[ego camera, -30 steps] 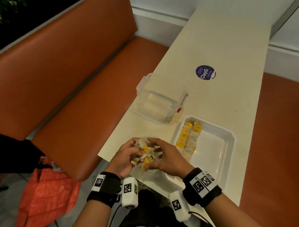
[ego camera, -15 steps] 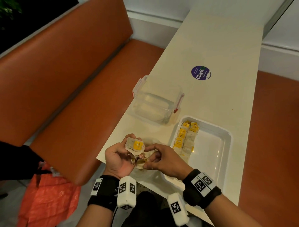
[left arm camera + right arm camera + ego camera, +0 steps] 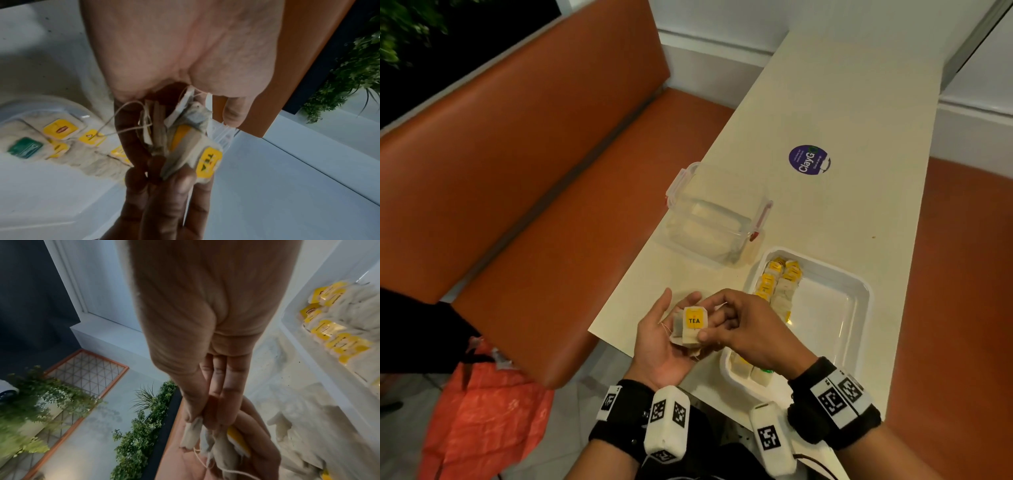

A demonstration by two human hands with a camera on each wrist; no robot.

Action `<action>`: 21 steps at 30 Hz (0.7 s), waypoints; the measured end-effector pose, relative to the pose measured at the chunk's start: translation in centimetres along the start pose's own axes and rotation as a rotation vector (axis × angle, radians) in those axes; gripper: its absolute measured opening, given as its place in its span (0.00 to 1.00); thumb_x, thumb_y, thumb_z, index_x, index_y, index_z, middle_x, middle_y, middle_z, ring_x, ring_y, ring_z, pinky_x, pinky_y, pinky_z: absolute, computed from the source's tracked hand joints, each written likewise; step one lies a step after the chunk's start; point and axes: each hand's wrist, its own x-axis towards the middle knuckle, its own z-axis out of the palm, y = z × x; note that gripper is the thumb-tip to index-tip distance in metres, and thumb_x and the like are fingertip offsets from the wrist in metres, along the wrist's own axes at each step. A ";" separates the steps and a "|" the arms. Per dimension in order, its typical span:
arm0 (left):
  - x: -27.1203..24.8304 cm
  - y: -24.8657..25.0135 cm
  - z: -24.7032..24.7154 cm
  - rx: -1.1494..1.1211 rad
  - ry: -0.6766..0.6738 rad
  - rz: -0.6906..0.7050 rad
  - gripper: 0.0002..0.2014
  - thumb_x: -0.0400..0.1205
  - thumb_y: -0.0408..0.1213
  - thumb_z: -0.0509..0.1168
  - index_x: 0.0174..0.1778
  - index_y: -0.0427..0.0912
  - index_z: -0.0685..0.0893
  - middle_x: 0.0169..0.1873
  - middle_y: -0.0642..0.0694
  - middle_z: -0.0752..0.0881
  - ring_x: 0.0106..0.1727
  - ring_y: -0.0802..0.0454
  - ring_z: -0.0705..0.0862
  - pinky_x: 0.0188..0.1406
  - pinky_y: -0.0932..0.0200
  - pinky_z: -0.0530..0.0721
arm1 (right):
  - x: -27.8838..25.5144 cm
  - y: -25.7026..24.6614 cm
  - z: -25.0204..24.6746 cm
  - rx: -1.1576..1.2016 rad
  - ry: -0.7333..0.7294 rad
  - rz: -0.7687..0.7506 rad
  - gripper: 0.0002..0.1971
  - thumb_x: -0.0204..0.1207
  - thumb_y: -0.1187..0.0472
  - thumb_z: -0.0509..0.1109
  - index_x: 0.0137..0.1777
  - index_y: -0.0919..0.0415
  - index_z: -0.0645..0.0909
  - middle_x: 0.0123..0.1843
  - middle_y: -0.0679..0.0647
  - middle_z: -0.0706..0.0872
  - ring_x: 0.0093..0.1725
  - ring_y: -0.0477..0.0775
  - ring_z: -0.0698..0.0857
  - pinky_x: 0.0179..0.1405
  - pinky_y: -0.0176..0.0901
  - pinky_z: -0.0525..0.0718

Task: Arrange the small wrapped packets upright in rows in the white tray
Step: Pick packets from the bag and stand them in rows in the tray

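Note:
My left hand (image 3: pixel 667 327) lies palm up over the table's near edge with a small bundle of tea packets (image 3: pixel 223 456) resting on its fingers, its thumb lifted clear. My right hand (image 3: pixel 717 320) pinches the top packet (image 3: pixel 694 320), pale paper with a yellow TEA label (image 3: pixel 208 160), between thumb and fingers. Just right of my hands is the white tray (image 3: pixel 866 298). Two rows of packets (image 3: pixel 779 284) stand along its left side, and a few more (image 3: pixel 756 371), one green-labelled (image 3: pixel 25 147), sit at its near end. My right wrist hides part of those rows.
A clear plastic box (image 3: pixel 712 222) with red clips stands beyond my hands on the cream table (image 3: pixel 842 102). A purple round sticker (image 3: pixel 810 159) lies farther back. An orange bench (image 3: pixel 534 171) runs along the left. An orange bag (image 3: pixel 482 421) sits on the floor below.
Both hands were bunched round the bundle a second ago. My left palm has since turned up and flattened, its thumb has lifted off, and my right hand now pinches the top TEA packet.

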 end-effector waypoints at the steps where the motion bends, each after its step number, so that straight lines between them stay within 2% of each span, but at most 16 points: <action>1: -0.1 -0.2 0.1 0.010 -0.005 -0.002 0.24 0.87 0.58 0.65 0.68 0.41 0.85 0.73 0.31 0.86 0.72 0.27 0.86 0.73 0.33 0.80 | -0.2 0.0 -0.1 0.003 0.008 0.008 0.17 0.70 0.62 0.87 0.56 0.51 0.87 0.44 0.55 0.94 0.43 0.57 0.93 0.47 0.48 0.93; 3: -0.2 -0.6 0.1 0.061 -0.011 0.008 0.24 0.86 0.56 0.66 0.70 0.43 0.85 0.73 0.31 0.85 0.71 0.29 0.87 0.68 0.36 0.83 | -0.8 -0.2 -0.3 0.045 0.026 0.019 0.15 0.72 0.63 0.86 0.56 0.54 0.88 0.42 0.54 0.93 0.38 0.51 0.89 0.43 0.43 0.92; 4: -0.2 -0.6 0.0 0.102 -0.014 0.019 0.22 0.85 0.54 0.68 0.70 0.44 0.86 0.73 0.31 0.86 0.68 0.31 0.88 0.63 0.39 0.84 | -1.1 -0.2 -0.5 0.080 0.037 0.019 0.13 0.73 0.64 0.85 0.56 0.55 0.88 0.42 0.55 0.92 0.38 0.50 0.88 0.44 0.43 0.92; 7: -0.3 -1.0 -0.3 0.198 0.010 0.071 0.18 0.80 0.49 0.73 0.62 0.43 0.89 0.66 0.33 0.87 0.54 0.37 0.89 0.49 0.46 0.86 | -2.1 -0.4 -1.6 0.223 0.053 0.021 0.07 0.78 0.68 0.80 0.55 0.61 0.89 0.48 0.63 0.93 0.45 0.58 0.92 0.49 0.52 0.94; 9: -0.4 -1.1 -0.5 0.197 0.015 0.083 0.15 0.83 0.49 0.72 0.58 0.42 0.89 0.63 0.34 0.87 0.52 0.38 0.89 0.45 0.46 0.86 | -2.7 -0.5 -2.5 0.318 0.042 0.033 0.04 0.80 0.69 0.77 0.52 0.63 0.90 0.48 0.66 0.93 0.48 0.62 0.93 0.52 0.53 0.93; 13: 0.0 -1.1 -1.1 0.208 0.034 0.101 0.14 0.83 0.50 0.72 0.55 0.42 0.89 0.52 0.40 0.88 0.49 0.40 0.89 0.41 0.50 0.85 | -3.7 -1.1 -4.1 0.390 0.037 0.029 0.01 0.80 0.68 0.77 0.48 0.64 0.90 0.46 0.66 0.92 0.48 0.67 0.92 0.57 0.58 0.91; 15: 0.1 -0.8 -1.0 0.317 0.050 0.119 0.14 0.82 0.50 0.74 0.55 0.43 0.88 0.50 0.42 0.87 0.47 0.45 0.88 0.37 0.53 0.84 | -4.0 -1.4 -4.8 0.398 0.063 0.029 0.02 0.80 0.68 0.77 0.48 0.67 0.89 0.44 0.66 0.91 0.48 0.66 0.92 0.57 0.58 0.91; 17: -0.2 -0.6 -0.6 0.505 0.073 0.172 0.18 0.78 0.51 0.77 0.56 0.41 0.89 0.48 0.43 0.88 0.42 0.49 0.85 0.30 0.56 0.82 | -4.1 -1.6 -5.2 0.367 0.089 0.037 0.01 0.80 0.68 0.78 0.47 0.65 0.90 0.44 0.66 0.92 0.47 0.64 0.92 0.54 0.55 0.92; 18: -0.3 -0.6 -0.3 0.607 0.063 0.201 0.21 0.76 0.51 0.79 0.57 0.40 0.91 0.48 0.43 0.88 0.40 0.49 0.84 0.28 0.57 0.81 | -4.1 -1.5 -5.3 0.338 0.101 0.044 0.01 0.80 0.67 0.78 0.47 0.63 0.91 0.45 0.66 0.92 0.46 0.63 0.93 0.52 0.54 0.92; 21: -0.6 -0.7 1.6 0.844 -0.037 0.236 0.23 0.71 0.52 0.81 0.61 0.47 0.94 0.45 0.42 0.90 0.38 0.48 0.82 0.27 0.57 0.81 | -4.1 -0.9 -5.1 0.265 0.125 0.090 0.03 0.80 0.66 0.79 0.51 0.63 0.92 0.46 0.66 0.94 0.45 0.59 0.93 0.51 0.52 0.93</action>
